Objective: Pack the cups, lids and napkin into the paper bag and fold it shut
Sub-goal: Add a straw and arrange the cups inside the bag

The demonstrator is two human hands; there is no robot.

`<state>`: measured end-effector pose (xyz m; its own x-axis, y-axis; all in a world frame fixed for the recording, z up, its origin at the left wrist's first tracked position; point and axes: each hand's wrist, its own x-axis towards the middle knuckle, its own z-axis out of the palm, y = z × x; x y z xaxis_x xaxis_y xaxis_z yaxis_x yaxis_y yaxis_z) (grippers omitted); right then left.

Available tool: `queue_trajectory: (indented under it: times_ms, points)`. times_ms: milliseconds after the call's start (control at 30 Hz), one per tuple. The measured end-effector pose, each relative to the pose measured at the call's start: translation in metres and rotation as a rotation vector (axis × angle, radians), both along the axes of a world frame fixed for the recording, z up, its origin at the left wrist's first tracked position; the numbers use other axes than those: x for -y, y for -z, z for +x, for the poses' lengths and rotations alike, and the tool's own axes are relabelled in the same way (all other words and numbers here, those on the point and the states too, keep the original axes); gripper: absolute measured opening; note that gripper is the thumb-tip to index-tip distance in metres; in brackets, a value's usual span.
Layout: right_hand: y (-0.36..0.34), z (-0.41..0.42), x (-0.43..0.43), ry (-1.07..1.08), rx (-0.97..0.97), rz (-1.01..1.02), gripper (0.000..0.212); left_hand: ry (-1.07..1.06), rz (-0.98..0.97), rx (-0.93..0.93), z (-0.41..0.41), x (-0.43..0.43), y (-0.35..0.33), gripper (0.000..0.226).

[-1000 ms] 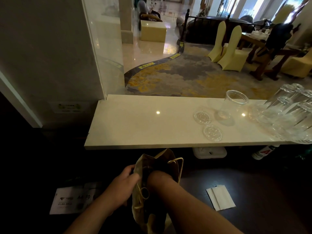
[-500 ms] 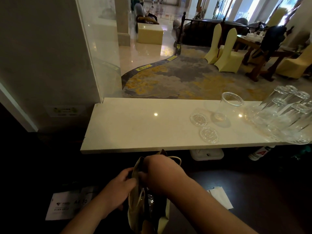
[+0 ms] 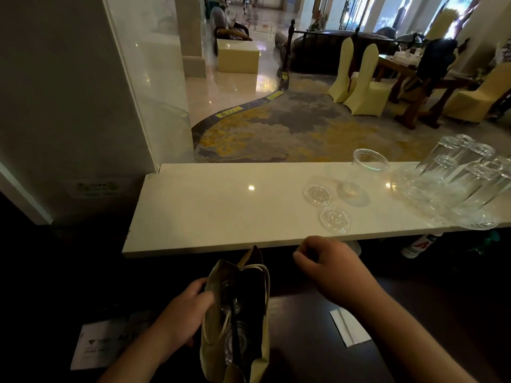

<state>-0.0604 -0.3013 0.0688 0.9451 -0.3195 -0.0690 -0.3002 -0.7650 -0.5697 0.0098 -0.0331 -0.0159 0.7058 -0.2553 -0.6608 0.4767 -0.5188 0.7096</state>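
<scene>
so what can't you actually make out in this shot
Head view only:
- Paper bag: its inside is dark; something clear shows, but how many items is unclear. Its bottom is cut off by the lower edge.
- Left hand: fingertips hidden behind the bag's side.
- Right hand: curled, seen from the back; whether it holds anything is hidden.
- Printed sheet: text too dim and small.

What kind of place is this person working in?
Probably a hotel lobby or banquet hall, seen from a service counter: covered banquet chairs at a dining table, polished floor and patterned carpet, upturned glasses on the counter.
</scene>
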Motion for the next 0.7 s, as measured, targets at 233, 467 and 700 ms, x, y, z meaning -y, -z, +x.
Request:
queue_trajectory:
  times_ms: [233,467,700]
  points:
    - [0.094,-0.016,0.048,0.106,-0.241,-0.108,0.014,-0.006,-0.009,0.040,-0.004,0.001,0.004,0.028]
    - [0.177,-0.049,0.078,0.162,-0.444,-0.133,0.042,-0.010,-0.026,0.040,-0.004,-0.003,0.014,0.037]
    - [0.221,-0.071,0.085,0.144,-0.612,-0.116,0.067,-0.007,-0.023,0.081,-0.005,0.002,0.011,0.028]
